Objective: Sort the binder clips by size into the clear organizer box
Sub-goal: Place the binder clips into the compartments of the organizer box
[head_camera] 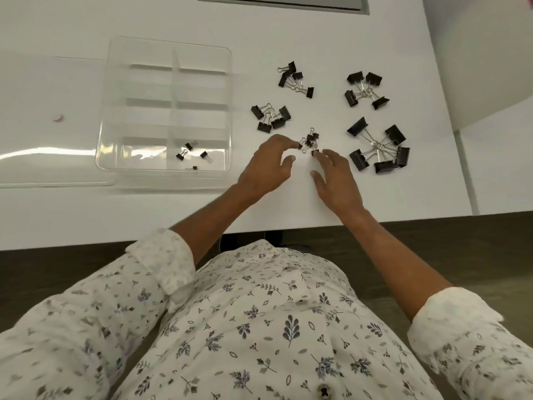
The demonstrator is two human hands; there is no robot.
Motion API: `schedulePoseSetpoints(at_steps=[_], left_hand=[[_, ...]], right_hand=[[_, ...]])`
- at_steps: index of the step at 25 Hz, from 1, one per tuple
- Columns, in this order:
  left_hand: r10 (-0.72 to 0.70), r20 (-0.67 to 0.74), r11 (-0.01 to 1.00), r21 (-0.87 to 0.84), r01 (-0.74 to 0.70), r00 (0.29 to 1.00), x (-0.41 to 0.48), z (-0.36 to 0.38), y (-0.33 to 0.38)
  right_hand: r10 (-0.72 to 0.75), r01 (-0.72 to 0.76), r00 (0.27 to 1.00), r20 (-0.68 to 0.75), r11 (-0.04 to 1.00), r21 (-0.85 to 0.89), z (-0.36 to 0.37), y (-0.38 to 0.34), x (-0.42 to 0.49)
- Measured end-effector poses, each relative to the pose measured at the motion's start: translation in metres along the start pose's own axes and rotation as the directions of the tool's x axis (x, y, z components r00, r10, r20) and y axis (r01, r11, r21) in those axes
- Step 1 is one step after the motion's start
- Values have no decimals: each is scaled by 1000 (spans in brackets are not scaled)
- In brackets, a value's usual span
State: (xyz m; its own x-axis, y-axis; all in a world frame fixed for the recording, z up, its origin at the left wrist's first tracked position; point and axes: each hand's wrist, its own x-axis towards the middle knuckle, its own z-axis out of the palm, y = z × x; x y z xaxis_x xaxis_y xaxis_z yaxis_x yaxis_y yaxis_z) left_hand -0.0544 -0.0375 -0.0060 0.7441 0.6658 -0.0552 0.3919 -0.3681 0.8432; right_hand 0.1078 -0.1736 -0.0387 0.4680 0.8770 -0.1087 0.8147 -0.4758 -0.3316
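Both hands meet at the pile of smallest binder clips (310, 140), which lies on the white table (288, 30) just right of centre. The left hand (266, 166) arches over from the left, a fingertip touching a clip at the pile's left edge, thumb held apart from the fingers. The right hand (337, 180) reaches in from the near right with fingers fairly straight and spread, one fingertip on a clip at the pile's near edge; neither hand has a clip pinched. Four other piles lie around them, sorted by size: one on the far side (294, 79), one to the left (271, 118), one at far right (366, 89), and the largest clips (377, 148) at near right. The clear organizer box (230, 111) stands well to the left, and only its near right compartment holds anything: four small clips (189, 145), lying apart from one another.
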Motion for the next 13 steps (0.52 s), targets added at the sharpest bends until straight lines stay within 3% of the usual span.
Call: schedulePoseSetpoints(at_steps=[7,13], left_hand=[[-6,101,963,270,-22,995,44,41,-6],[21,-6,933,359,-17,1000,41,48,-14]], right_hand=[[-22,49,989,-149,983,178,-2,9,22],[-52,94,986,-161,959,267,-2,10,43]])
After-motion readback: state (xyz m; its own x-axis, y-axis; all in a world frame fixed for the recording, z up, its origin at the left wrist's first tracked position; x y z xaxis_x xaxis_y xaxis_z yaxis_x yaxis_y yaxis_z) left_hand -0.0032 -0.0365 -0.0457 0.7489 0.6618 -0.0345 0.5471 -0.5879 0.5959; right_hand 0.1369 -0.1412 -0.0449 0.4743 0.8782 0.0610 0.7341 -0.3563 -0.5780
